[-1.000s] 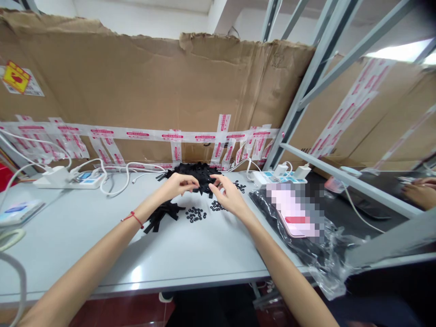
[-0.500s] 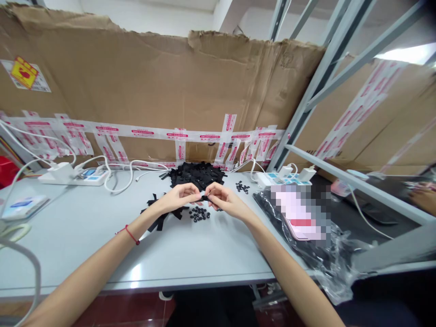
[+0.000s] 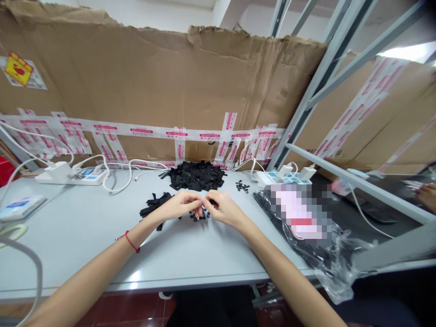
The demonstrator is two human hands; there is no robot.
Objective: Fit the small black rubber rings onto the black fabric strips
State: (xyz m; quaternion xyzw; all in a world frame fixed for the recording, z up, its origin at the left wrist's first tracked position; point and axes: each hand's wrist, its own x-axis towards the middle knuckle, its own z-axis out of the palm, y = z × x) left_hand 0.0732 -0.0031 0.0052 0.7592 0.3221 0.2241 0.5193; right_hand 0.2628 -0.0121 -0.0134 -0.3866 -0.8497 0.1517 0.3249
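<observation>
Head view: the left hand (image 3: 185, 203) and right hand (image 3: 225, 208) meet at their fingertips above the desk (image 3: 163, 268), fingers curled and thumbs turned inward. A small dark patch shows within the right hand's curled fingers; whether either hand pinches a piece cannot be told, as the fingers hide it. Just below the joined fingertips lie small black rings (image 3: 204, 217), partly covered by the left hand's fingers. Beyond both hands, toward the cardboard (image 3: 146, 81), sits a large heap of black strips (image 3: 197, 176). A smaller bunch of black strips (image 3: 153, 206) lies just left of the left hand, partly behind its wrist. To the right of the right hand and farther off is another cluster of black rings (image 3: 242, 186); nearer, well right of that hand, a partly pixelated pink object (image 3: 296, 213) lies on dark, clear-edged plastic (image 3: 327, 268).
</observation>
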